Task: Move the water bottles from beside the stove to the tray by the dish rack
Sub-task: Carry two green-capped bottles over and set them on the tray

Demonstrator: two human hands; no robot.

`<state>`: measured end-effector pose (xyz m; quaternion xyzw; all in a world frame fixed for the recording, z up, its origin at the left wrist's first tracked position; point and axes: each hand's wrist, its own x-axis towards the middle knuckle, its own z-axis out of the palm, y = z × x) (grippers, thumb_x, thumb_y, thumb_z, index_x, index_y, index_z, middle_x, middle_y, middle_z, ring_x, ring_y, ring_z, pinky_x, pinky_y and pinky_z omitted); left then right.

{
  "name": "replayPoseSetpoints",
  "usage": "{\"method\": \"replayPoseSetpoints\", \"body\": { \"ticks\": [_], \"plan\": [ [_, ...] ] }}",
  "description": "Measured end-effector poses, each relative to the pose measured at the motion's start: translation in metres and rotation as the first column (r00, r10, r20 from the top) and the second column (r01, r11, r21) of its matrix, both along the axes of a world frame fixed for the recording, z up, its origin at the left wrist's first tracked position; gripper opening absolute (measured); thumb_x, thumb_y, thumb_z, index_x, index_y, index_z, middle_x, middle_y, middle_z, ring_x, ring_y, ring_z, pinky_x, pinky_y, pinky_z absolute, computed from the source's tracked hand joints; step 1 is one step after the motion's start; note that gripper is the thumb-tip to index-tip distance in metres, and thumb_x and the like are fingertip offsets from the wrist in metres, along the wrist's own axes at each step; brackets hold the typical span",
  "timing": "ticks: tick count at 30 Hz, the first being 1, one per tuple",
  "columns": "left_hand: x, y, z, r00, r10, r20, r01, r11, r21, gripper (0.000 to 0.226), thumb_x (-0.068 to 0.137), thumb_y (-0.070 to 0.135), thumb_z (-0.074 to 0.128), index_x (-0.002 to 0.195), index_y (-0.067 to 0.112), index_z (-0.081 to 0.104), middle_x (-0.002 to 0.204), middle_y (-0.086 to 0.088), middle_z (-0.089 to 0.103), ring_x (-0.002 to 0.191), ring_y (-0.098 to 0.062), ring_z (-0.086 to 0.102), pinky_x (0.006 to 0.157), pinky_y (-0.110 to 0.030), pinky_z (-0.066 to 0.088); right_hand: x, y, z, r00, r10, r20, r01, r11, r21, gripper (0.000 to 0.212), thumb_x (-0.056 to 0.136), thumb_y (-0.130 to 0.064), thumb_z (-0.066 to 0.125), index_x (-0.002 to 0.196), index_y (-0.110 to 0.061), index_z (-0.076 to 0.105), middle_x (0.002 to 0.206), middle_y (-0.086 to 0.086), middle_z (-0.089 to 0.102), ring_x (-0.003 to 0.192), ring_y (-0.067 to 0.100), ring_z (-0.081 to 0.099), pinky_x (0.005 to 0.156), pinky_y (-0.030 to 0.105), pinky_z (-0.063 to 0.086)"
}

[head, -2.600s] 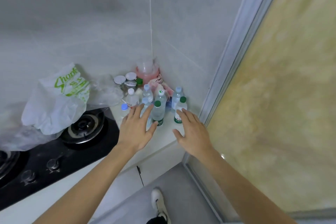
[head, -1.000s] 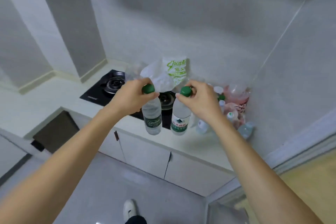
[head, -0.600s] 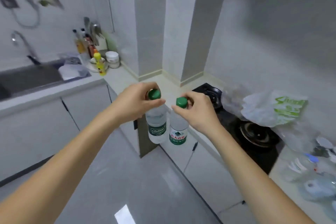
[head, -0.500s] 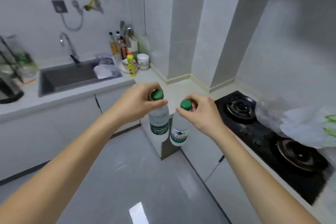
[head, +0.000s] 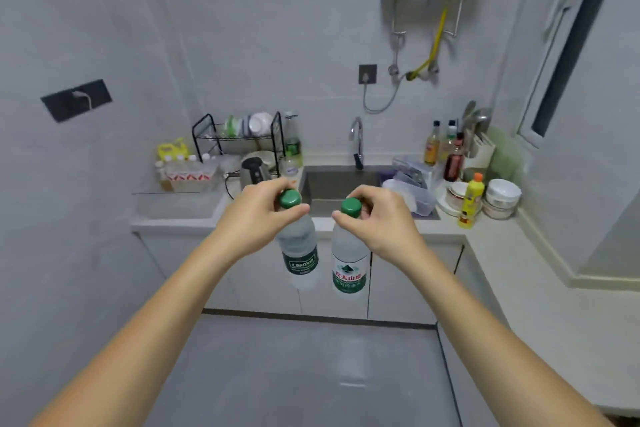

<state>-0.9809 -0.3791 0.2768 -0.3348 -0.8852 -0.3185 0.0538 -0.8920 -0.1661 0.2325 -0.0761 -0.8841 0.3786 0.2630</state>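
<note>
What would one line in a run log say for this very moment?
phase: carrying | left hand: holds Cestbon bottle by cap | right hand: holds second bottle by cap | bottles: hanging upright, apart | facing: dish rack, sink

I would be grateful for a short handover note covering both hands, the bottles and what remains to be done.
Left hand: pinching the green cap of the dark-label bottle, which hangs upright in the air.
Right hand: gripping the white-label bottle by its cap in the same way.
Both bottles are in front of the sink, not yet set down.
The tray, left of the dish rack, already holds several white-capped bottles.
Left to do: carry these two to the tray and set them in. The stove is out of view, so check for remaining bottles there.
</note>
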Motion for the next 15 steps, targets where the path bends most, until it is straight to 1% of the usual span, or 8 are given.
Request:
{"method": "replayPoseSetpoints", "body": {
  "ticks": [2,5,7,9,11,12,15],
  "plan": [
    [-0.032,-0.011,0.0,0.997,0.077,0.003,-0.077,0.997,0.014,0.025,0.089,0.051,0.072,0.083,0.03,0.059,0.073,0.009,0.062,0.062,-0.011,0.057,0.061,-0.047,0.055,-0.051,-0.007,0.0,0.998,0.069,-0.013,-0.068,0.997,0.019,0.025,0.077,-0.046,0.082,0.084,-0.024,0.071,0.056,-0.01,0.051,0.058,0.008,0.049,0.062,0.035,0.049],
    [-0.081,-0.03,0.0,0.974,0.225,0.026,-0.226,0.974,0.017,0.025,0.089,0.05,0.072,0.083,0.03,0.059,0.068,0.015,0.059,0.056,-0.011,0.054,0.06,-0.051,0.056,-0.129,-0.015,0.004,0.974,0.225,-0.013,-0.224,0.974,0.019,0.024,0.079,-0.045,0.082,0.085,-0.026,0.071,0.057,-0.011,0.051,0.059,0.009,0.048,0.062,0.034,0.046],
    [-0.112,-0.045,0.001,0.945,0.324,0.043,-0.325,0.946,0.023,0.026,0.089,0.05,0.072,0.085,0.027,0.059,0.065,0.014,0.058,0.053,-0.012,0.052,0.061,-0.052,0.055,-0.18,-0.024,0.009,0.948,0.318,-0.001,-0.318,0.948,0.018,0.023,0.079,-0.045,0.082,0.086,-0.026,0.071,0.057,-0.011,0.05,0.06,0.008,0.048,0.062,0.034,0.045],
    [-0.141,-0.061,0.003,0.912,0.406,0.062,-0.41,0.911,0.052,0.024,0.091,0.045,0.074,0.085,0.026,0.06,0.062,0.015,0.056,0.052,-0.011,0.049,0.059,-0.047,0.053,-0.229,-0.036,0.015,0.914,0.405,-0.002,-0.405,0.914,0.023,0.022,0.08,-0.045,0.081,0.084,-0.027,0.069,0.057,-0.01,0.049,0.06,0.008,0.047,0.061,0.034,0.043],
    [-0.168,-0.078,0.002,0.879,0.47,0.083,-0.476,0.875,0.09,0.021,0.091,0.04,0.075,0.084,0.025,0.062,0.057,0.016,0.054,0.05,-0.011,0.046,0.056,-0.04,0.047,-0.278,-0.05,0.018,0.882,0.472,-0.002,-0.472,0.881,0.023,0.022,0.08,-0.046,0.08,0.083,-0.028,0.067,0.058,-0.01,0.048,0.059,0.008,0.046,0.06,0.034,0.041],
    [-0.182,-0.087,0.0,0.862,0.498,0.094,-0.506,0.856,0.104,0.02,0.092,0.039,0.075,0.084,0.025,0.062,0.056,0.015,0.052,0.051,-0.012,0.046,0.056,-0.039,0.046,-0.302,-0.058,0.018,0.869,0.495,0.001,-0.495,0.869,0.023,0.022,0.08,-0.046,0.08,0.082,-0.028,0.066,0.058,-0.01,0.048,0.059,0.007,0.045,0.06,0.034,0.04],
    [-0.225,-0.118,-0.009,0.809,0.576,0.114,-0.587,0.802,0.111,0.02,0.091,0.043,0.074,0.086,0.027,0.063,0.055,0.015,0.052,0.055,-0.016,0.05,0.057,-0.048,0.052,-0.371,-0.089,0.012,0.829,0.558,0.02,-0.559,0.829,0.01,0.024,0.08,-0.046,0.08,0.082,-0.025,0.068,0.057,-0.01,0.047,0.056,0.006,0.042,0.057,0.032,0.037]
  ]
}}
